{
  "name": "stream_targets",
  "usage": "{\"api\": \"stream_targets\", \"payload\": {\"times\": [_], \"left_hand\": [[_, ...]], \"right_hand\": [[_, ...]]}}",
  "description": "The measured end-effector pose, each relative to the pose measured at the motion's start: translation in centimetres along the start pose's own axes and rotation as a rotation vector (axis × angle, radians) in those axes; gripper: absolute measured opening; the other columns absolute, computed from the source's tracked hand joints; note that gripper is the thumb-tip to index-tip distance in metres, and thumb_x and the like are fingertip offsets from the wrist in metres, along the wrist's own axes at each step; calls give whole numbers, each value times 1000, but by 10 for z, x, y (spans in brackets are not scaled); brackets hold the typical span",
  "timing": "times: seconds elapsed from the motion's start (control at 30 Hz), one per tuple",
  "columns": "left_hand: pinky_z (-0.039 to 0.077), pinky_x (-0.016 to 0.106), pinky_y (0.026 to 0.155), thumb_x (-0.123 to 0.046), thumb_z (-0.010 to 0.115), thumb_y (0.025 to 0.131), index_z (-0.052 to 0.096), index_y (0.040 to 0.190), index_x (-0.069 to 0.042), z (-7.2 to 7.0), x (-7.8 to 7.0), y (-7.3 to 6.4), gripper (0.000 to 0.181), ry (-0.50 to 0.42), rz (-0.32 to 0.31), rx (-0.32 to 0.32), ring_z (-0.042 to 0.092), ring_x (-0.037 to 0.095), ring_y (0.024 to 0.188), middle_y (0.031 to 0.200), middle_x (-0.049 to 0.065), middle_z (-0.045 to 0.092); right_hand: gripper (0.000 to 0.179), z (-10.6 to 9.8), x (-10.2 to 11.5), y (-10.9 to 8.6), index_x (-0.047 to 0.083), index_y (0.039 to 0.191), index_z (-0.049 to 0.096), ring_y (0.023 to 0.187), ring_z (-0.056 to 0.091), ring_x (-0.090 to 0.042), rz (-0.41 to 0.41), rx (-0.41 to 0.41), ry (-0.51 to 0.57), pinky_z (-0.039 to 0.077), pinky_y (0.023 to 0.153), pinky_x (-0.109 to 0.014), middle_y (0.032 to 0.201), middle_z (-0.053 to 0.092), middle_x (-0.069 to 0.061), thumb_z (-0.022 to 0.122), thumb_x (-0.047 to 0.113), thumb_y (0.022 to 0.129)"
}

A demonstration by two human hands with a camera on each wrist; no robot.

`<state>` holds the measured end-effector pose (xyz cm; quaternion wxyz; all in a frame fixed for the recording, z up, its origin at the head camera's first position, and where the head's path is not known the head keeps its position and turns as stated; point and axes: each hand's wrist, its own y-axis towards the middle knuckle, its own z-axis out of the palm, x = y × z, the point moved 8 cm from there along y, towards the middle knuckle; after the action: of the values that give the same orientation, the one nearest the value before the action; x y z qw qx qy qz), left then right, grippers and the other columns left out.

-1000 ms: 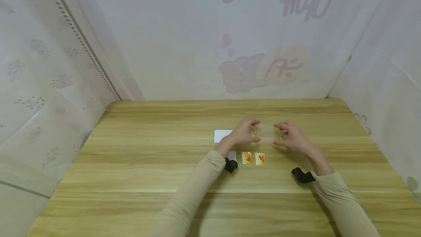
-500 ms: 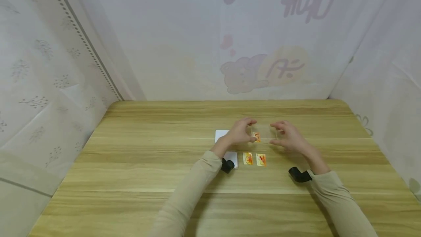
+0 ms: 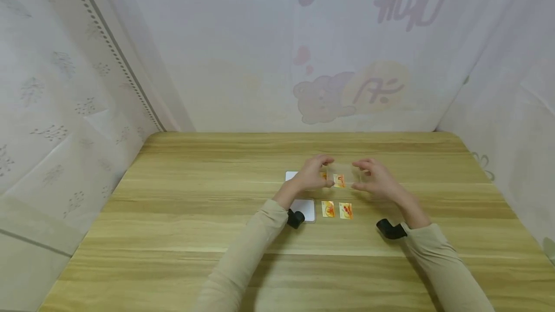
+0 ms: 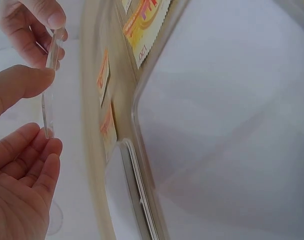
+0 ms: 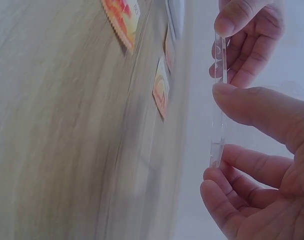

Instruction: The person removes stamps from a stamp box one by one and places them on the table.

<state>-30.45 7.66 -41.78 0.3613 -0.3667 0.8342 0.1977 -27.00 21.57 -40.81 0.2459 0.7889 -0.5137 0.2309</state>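
Observation:
Both hands hold one thin clear plastic plate (image 3: 344, 169) raised above the back part of the table. My left hand (image 3: 313, 174) pinches its left end between thumb and fingers, and my right hand (image 3: 376, 177) pinches the right end. Edge-on, the clear plate (image 4: 50, 102) shows as a slim slab in the left wrist view. Beneath it lies a postage stamp (image 3: 339, 181), with another stamp (image 3: 323, 175) partly hidden by my left hand. Nearer the front are a third stamp (image 3: 328, 209) and one more stamp (image 3: 345, 211), side by side.
A white rectangular piece with a clear rim (image 3: 305, 210) lies left of the front stamps, partly behind the black wrist camera (image 3: 296, 218). Another white piece (image 3: 291, 175) sits behind it, partly covered by my left hand. The wooden table (image 3: 182, 196) meets a curtain at the back.
Both hands have shifted slightly left with the clear plate. The back stamps now show more, and the front white piece is less covered by my left arm.

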Motion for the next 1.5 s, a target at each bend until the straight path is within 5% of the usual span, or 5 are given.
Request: {"api": "stream_targets", "payload": {"times": [1.5], "left_hand": [[40, 33, 100, -2, 77, 73, 50, 126, 8, -39, 28, -36, 60, -44, -7, -126, 50, 31, 115, 125, 18, 54]], "right_hand": [[59, 33, 28, 34, -12, 123, 53, 105, 51, -40, 2, 38, 45, 48, 86, -49, 118, 52, -25, 79, 8, 74]]}}
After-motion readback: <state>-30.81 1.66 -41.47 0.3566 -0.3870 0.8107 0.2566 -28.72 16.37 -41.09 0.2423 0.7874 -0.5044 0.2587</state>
